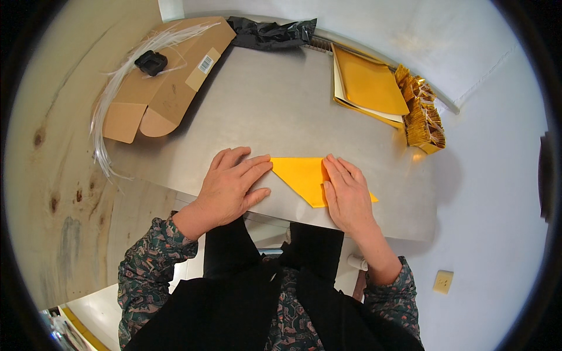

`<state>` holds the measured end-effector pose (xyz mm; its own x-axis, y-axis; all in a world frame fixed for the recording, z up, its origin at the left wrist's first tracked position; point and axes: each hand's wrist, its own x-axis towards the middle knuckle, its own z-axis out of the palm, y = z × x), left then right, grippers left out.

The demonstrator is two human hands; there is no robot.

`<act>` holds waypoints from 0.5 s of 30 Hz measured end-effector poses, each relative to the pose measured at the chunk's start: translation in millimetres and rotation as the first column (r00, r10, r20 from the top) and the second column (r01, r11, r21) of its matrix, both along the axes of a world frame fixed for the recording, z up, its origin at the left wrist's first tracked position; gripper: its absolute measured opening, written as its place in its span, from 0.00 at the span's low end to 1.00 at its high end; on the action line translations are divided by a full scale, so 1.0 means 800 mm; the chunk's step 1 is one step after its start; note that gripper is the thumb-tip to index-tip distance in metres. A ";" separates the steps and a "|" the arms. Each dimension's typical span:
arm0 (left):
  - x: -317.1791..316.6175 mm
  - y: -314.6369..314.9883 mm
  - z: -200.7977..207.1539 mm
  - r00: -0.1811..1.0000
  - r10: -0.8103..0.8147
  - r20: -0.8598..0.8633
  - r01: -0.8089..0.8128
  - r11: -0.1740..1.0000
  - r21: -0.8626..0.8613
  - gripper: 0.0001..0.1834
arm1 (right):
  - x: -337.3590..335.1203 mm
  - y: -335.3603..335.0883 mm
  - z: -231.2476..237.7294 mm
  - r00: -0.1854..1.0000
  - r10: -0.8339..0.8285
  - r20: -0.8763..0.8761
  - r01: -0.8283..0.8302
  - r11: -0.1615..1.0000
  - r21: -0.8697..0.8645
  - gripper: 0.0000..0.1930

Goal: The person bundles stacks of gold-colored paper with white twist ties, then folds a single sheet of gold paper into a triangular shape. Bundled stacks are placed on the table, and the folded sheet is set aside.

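A yellow sheet of paper [301, 178], folded to a slanted shape with pointed corners, lies flat near the front edge of the metal table [263, 105]. At its upper left corner rest the fingertips of my left hand [231, 184], palm down with the thumb held apart. My right hand [348, 193] lies flat over the right part of the paper, fingers stretched along it. One yellow corner sticks out past the right hand's outer side. The part of the paper under that hand is hidden.
At the back left stands a cardboard box [170, 88] with white plastic strips [111, 111] and a small black object [151, 62] on it. A black plastic bag [272, 34] lies at the back. Gold sheets [369, 82] and bundled gold foil pieces [424, 120] sit at the back right, beside the wall.
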<state>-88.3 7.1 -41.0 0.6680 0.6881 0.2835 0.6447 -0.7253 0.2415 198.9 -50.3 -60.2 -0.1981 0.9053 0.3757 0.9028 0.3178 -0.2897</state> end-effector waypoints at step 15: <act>0.040 0.019 -0.019 0.982 -0.115 0.152 0.108 0.993 0.057 0.24 | 0.011 -0.025 0.016 0.991 0.135 0.007 -0.134 0.991 -0.005 0.25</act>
<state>-56.5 22.1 -56.5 0.6854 0.5945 0.4205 0.5167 -0.8039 0.2944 207.4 -69.9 -47.4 -0.3208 0.8719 0.3700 0.8540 0.4352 -0.2851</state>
